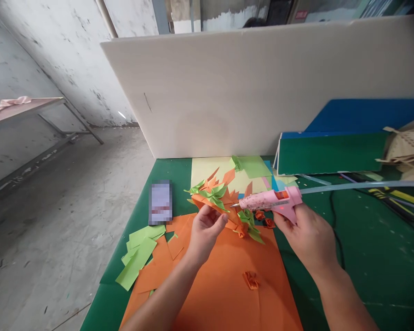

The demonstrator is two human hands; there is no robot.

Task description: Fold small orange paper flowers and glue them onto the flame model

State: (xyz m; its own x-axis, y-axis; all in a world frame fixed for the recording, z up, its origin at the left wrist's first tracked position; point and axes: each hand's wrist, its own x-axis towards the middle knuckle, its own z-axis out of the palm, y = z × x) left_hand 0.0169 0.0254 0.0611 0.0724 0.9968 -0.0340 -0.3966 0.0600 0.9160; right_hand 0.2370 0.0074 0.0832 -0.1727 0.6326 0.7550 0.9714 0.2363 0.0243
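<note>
My right hand is closed round the handle of a pink glue gun, a clear glue stick trailing from its back. The metal nozzle points left, close to an orange and green folded paper piece. My left hand pinches that piece at its lower edge between thumb and fingers. Green paper leaves and small orange paper flowers lie just below the nozzle. One more orange paper flower sits nearer me on a large orange sheet.
Green paper strips and a blurred-out rectangular object are on the left of the green table. A tall white board stands behind. Green and blue boards and scattered tools occupy the right rear.
</note>
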